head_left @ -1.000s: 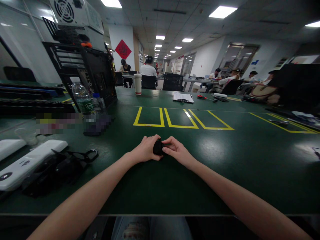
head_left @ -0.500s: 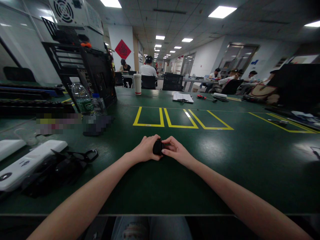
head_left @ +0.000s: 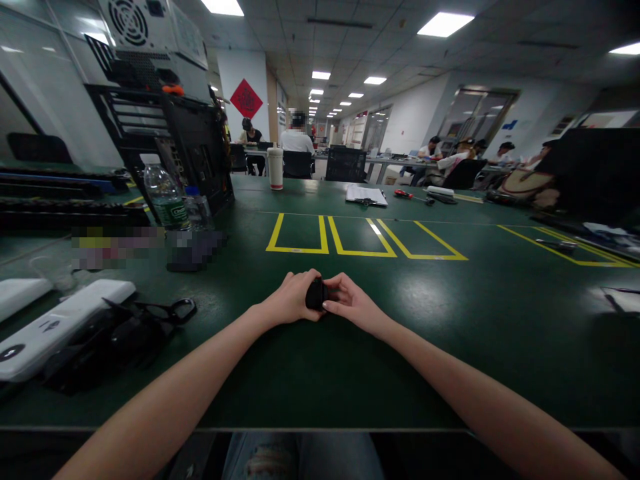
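Between my two hands, low over the green table [head_left: 320, 380], is a small rounded black object [head_left: 315, 295]; its exact kind cannot be made out. My left hand [head_left: 294, 297] is closed around its left side, thumb below and fingers over the top. From the right, my right hand [head_left: 350, 301] grips the object's edge with thumb and bent fingers. Part of the object is hidden behind the fingers. Just beyond the hands, yellow tape outlines [head_left: 363, 254] mark the tabletop.
Left are a white power strip-like bar [head_left: 70, 323], black straps [head_left: 130, 327], a plastic bottle [head_left: 167, 200] and a computer case [head_left: 197, 150]. Farther back stand a white cup [head_left: 275, 168], a clipboard [head_left: 366, 195] and a red screwdriver [head_left: 403, 194]. Several people sit at distant tables.
Both hands stay almost still on the black object. At the far right edge, a pale item with a dark outline has come further into view.
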A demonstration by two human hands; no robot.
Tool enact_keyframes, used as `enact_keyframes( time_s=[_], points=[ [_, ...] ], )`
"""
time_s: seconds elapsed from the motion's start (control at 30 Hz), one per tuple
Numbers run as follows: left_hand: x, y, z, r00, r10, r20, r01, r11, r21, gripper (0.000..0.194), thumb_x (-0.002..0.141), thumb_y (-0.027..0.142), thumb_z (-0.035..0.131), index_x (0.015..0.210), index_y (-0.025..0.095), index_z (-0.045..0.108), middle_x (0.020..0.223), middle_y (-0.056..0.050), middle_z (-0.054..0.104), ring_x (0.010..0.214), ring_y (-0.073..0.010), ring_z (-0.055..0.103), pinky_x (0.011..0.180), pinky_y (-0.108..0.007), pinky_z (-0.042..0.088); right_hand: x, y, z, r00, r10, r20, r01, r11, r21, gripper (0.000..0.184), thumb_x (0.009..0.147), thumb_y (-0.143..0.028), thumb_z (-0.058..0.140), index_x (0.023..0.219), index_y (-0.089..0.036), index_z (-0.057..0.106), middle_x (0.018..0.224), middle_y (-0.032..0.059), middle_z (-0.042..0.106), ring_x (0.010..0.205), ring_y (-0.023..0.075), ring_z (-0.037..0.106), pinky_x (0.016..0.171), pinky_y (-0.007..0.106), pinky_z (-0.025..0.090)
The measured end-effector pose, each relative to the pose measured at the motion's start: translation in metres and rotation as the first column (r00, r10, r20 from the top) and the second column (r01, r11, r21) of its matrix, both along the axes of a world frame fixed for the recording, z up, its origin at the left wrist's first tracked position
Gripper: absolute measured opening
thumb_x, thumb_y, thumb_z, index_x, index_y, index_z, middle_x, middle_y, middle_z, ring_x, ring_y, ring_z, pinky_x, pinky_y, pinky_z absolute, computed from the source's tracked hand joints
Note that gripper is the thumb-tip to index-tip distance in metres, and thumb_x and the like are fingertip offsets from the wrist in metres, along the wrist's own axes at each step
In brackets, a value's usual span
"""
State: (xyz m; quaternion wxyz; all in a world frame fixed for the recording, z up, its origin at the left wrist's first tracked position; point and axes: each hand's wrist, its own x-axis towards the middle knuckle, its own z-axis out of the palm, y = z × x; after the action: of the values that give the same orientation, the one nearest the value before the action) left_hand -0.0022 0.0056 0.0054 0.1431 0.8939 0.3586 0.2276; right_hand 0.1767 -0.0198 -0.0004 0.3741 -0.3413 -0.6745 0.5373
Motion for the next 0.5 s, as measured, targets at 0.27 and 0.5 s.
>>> enact_keyframes(
  time_s=[0.27,0.5],
  points=[
    [-0.0008,0.0002,0.0000,1.000,-0.005,0.000,0.005,1.000,-0.023,0.050,0.059,0.037,0.063,0.099,0.019,0.040,0.094,-0.004,0.052,0.086,-0.0211,0.050,0.076,-0.034,0.031,-0.0019,0.0008,0.0025,0.999,-0.044,0.016,0.044,0.999,0.003,0.027,0.072,-0.023,0.055,0.097,-0.020,0.044,0.102,0.0032,0.048,0.096,0.0161,0.051,0.085,0.035,0.043],
    [-0.0003,-0.0008,0.0015,1.000,0.007,-0.002,-0.007,0.999,-0.053,0.049,0.058,0.034,0.064,0.098,0.020,0.041,0.094,-0.003,0.052,0.087,-0.0211,0.051,0.077,-0.034,0.031,0.0000,-0.0009,0.0028,0.999,-0.005,0.037,0.005,1.000,-0.004,0.031,0.070,-0.022,0.057,0.098,-0.021,0.043,0.103,0.0019,0.048,0.096,0.0162,0.051,0.085,0.037,0.043]
  ],
)
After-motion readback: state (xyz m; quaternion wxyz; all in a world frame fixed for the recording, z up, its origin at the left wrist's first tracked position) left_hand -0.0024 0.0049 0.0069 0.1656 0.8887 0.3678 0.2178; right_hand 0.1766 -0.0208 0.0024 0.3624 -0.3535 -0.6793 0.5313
